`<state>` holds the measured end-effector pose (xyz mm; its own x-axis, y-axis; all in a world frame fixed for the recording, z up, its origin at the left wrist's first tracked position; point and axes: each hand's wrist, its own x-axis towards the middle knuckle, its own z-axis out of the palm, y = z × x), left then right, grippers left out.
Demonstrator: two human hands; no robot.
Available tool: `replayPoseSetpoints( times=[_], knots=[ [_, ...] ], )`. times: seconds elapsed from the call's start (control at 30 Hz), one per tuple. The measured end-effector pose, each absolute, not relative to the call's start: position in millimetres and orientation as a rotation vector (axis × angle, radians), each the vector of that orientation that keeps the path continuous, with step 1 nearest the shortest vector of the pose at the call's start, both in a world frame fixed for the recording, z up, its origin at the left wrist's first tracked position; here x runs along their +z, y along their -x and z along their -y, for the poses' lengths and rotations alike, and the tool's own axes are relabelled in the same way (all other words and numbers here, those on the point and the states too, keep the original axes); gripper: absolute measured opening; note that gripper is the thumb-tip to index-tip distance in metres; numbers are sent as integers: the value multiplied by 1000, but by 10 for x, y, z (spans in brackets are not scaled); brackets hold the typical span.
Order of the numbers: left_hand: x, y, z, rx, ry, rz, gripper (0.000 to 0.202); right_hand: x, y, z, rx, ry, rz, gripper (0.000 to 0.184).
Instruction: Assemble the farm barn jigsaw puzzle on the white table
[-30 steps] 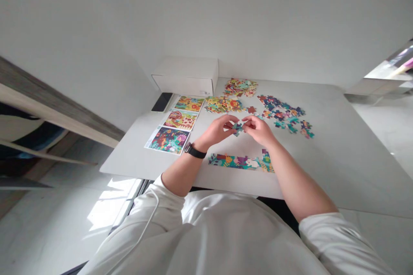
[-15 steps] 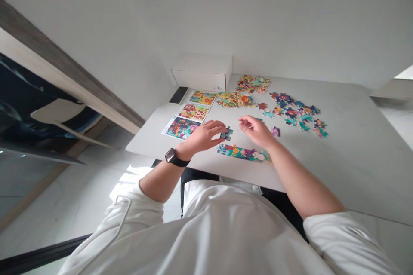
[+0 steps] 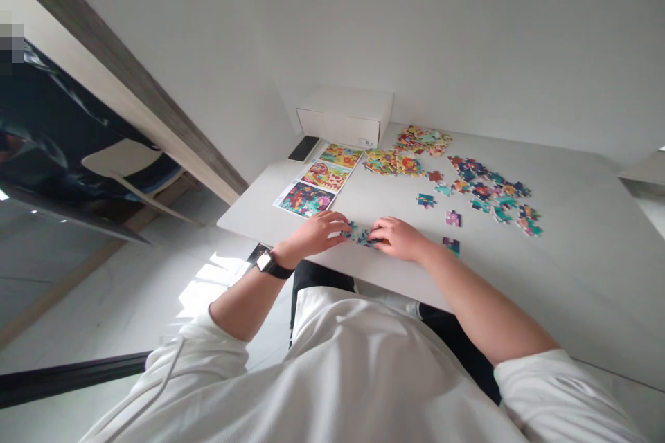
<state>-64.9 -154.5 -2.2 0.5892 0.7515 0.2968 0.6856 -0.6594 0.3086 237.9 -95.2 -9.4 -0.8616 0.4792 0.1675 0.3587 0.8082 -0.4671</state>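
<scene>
Both my hands are low on the white table (image 3: 571,270), near its front edge. My left hand (image 3: 316,234), with a black watch (image 3: 267,263) on the wrist, pinches a teal puzzle piece (image 3: 349,229) against the left end of a joined puzzle strip (image 3: 362,236). My right hand (image 3: 397,239) lies on that strip with its fingers flat, covering most of it. Three loose pieces (image 3: 453,218) lie just beyond and to the right of my right hand.
Farther back lie piles of coloured pieces (image 3: 392,163), (image 3: 423,138), (image 3: 488,187). Three picture cards (image 3: 306,197) lie in a row at the left, with a dark phone (image 3: 304,148) and a white box (image 3: 346,118) behind them against the wall.
My hands parted after holding one piece together. My left hand carried the piece down to the strip, and my right hand dropped onto the strip. The view shifted left.
</scene>
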Motion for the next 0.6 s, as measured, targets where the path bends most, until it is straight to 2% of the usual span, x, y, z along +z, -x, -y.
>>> replayPoseSetpoints(
  times=[0.17,0.6],
  knots=[
    [-70,668,1527,582,-2660,-1209,25,-131,-2365,949,532,625,2735,24],
    [-117,630,1543,579,-2627,-1276,27,-124,-2382,955,572,637,2717,26]
  ],
)
